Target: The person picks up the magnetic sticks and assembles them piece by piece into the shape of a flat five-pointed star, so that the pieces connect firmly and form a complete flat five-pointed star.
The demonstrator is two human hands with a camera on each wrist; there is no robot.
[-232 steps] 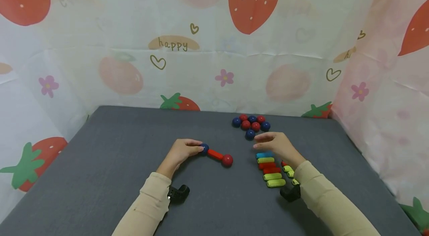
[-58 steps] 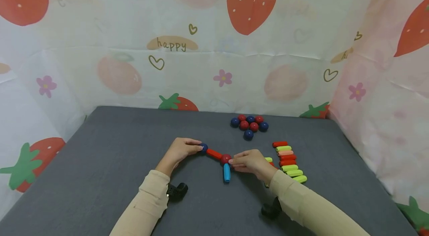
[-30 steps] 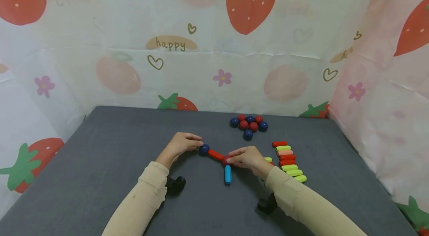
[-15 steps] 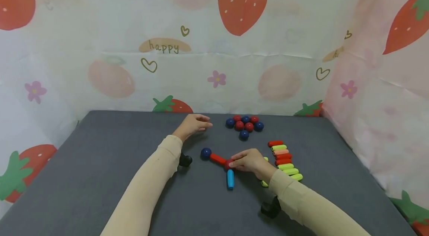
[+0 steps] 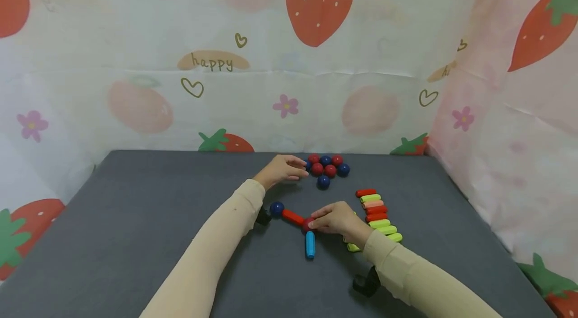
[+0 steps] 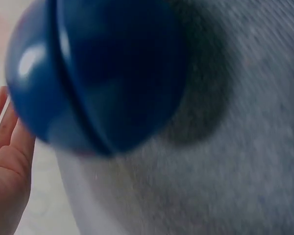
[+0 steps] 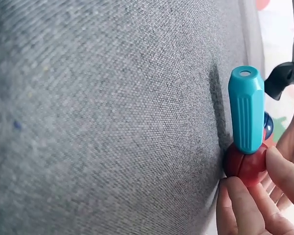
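My right hand (image 5: 336, 218) pinches a red ball (image 7: 245, 164) between thumb and fingers. Out of that ball a blue ribbed rod (image 5: 309, 245) points toward me. A red rod (image 5: 293, 216) runs from it to a dark blue ball (image 5: 277, 208) at the upper left, all joined in one bent chain on the table. Past the chain, my left hand (image 5: 283, 169) hovers with loose fingers and holds nothing. Its fingertips are right beside a cluster of red balls (image 5: 317, 169) and blue balls (image 5: 323, 181). The chain's blue ball (image 6: 98, 73) looms close in the left wrist view.
To the right of my right hand lies a column of red, yellow-green and salmon rods (image 5: 377, 210). More yellow-green rods (image 5: 353, 247) are partly hidden behind that hand. A strawberry-print cloth (image 5: 253, 107) hangs along the back edge of the grey table (image 5: 149, 217).
A blue rod has come onto the red ball since the earliest frame. My left hand has let go of the blue ball and moved back and right toward the ball cluster.
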